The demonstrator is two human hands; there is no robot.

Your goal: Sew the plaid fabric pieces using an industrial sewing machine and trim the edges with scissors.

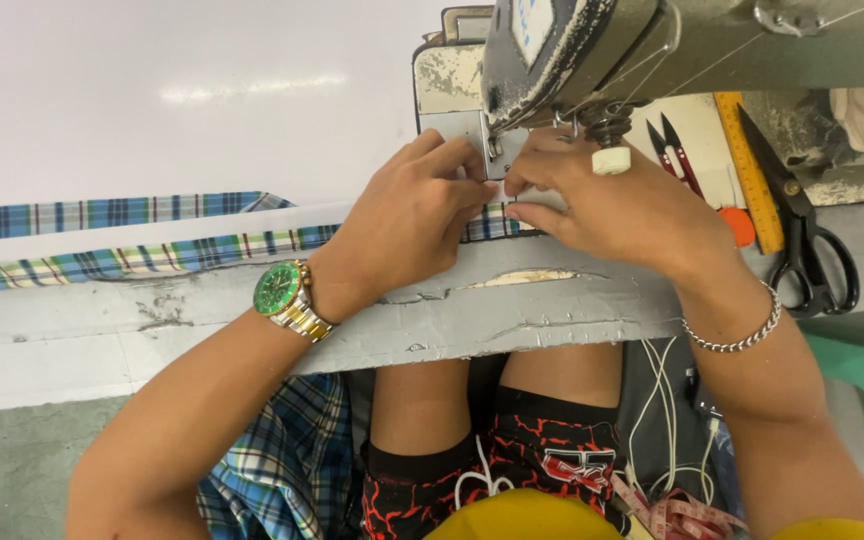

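Plaid cloth (pixel 282 470) in blue and white hangs nearest to me, off the front edge of the worktop (pixel 512 310) and down beside my knees, so that the slack stays out of the sewing path. A measuring tape (pixel 677 512) lies coiled in my lap on the right, within easy reach. Above it, my left hand (pixel 402 225), with a green-faced watch (pixel 282 290) at the wrist, is curled closed, its fingertips pinching the plaid strip (pixel 152 255) just before the needle; I judge this grip keeps the fabric edge flat and aligned. My right hand (pixel 617 210), with a chain bracelet (pixel 742 335) at the wrist, meets it from the other side, fingers bent and pressed on the same strip directly under the presser foot (pixel 497 150), which my fingers partly hide. The strip itself runs leftward from the needle along the worktop, lying straight, apparently so it feeds without twisting. Farther back, the grey sewing machine (pixel 592 50) head overhangs both hands. To its right, well apart from my hands, lie small thread snips (pixel 674 150), a yellow ruler (pixel 749 170) and black scissors (pixel 802 230), parked beside the machine where the right hand could reach them.
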